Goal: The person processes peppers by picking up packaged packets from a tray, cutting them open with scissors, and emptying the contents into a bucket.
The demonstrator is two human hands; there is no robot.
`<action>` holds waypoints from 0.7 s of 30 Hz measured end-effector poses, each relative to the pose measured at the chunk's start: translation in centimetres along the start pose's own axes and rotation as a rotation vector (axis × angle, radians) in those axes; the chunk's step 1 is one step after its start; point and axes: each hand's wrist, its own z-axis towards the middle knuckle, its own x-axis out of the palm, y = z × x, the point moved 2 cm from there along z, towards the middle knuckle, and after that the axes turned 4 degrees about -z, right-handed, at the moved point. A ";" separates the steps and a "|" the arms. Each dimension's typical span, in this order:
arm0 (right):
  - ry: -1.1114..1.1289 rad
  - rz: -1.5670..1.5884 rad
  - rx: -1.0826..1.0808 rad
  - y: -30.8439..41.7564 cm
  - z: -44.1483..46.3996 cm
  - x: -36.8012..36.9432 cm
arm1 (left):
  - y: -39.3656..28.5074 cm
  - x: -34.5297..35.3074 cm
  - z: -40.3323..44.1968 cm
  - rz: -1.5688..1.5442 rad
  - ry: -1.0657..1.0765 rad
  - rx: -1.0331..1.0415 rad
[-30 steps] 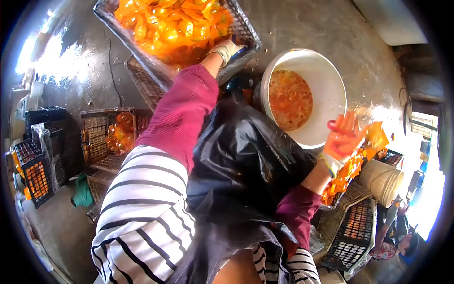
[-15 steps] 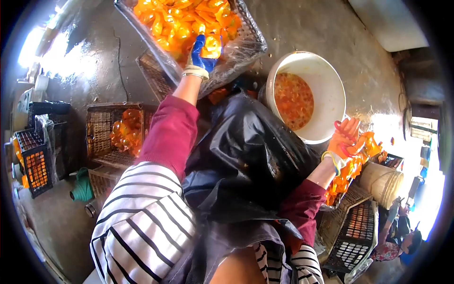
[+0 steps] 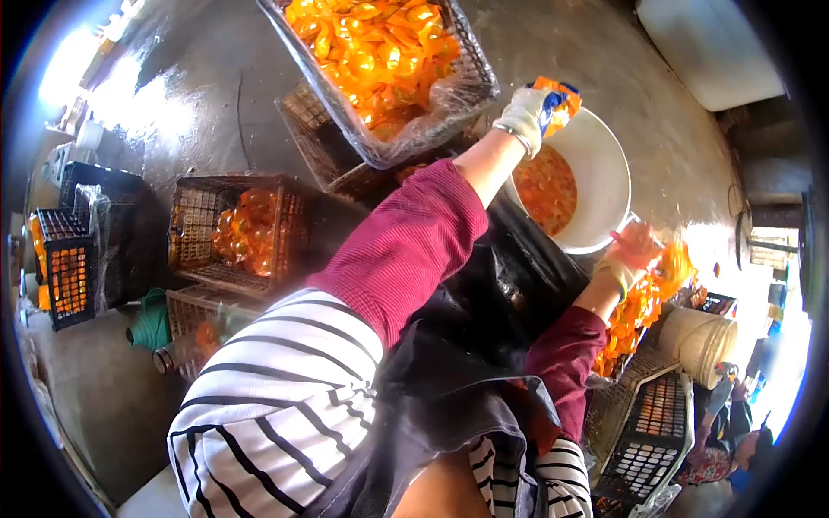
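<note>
Left fingers (image 3: 549, 105) clasp orange piece (image 3: 564, 112), its edges protruding | right fingers (image 3: 637, 240) blurred, grip unclear

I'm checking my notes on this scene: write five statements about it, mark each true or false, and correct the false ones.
1. The left hand holds something orange. True.
2. The white bucket is empty. False: reddish-orange contents lie in its bottom.
3. A plastic-lined crate holds a heap of orange pieces. True.
4. Neither hand wears a glove. False: both are gloved.
5. The left glove shows white and blue. True.
</note>
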 end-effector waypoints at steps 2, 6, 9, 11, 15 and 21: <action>-0.106 -0.531 0.035 -0.5 -0.6 -2.8 | 0.0 0.6 -2.7 -0.147 -0.080 -0.335; -0.148 0.080 0.085 2.4 -2.9 5.7 | -0.4 1.2 -2.1 0.161 0.302 0.062; -0.281 0.098 0.186 3.4 -1.3 10.1 | 1.0 0.8 -0.4 -0.199 0.242 -0.105; -0.243 -0.090 0.325 1.6 -0.9 10.5 | 0.9 0.8 -0.5 -0.208 0.146 -0.153; 0.053 -0.399 0.336 -1.1 -0.6 13.7 | 0.2 0.8 -0.6 0.091 0.197 -0.008; 0.081 -0.514 0.491 -0.2 -1.5 16.8 | -0.2 2.6 -2.1 -0.094 0.421 0.062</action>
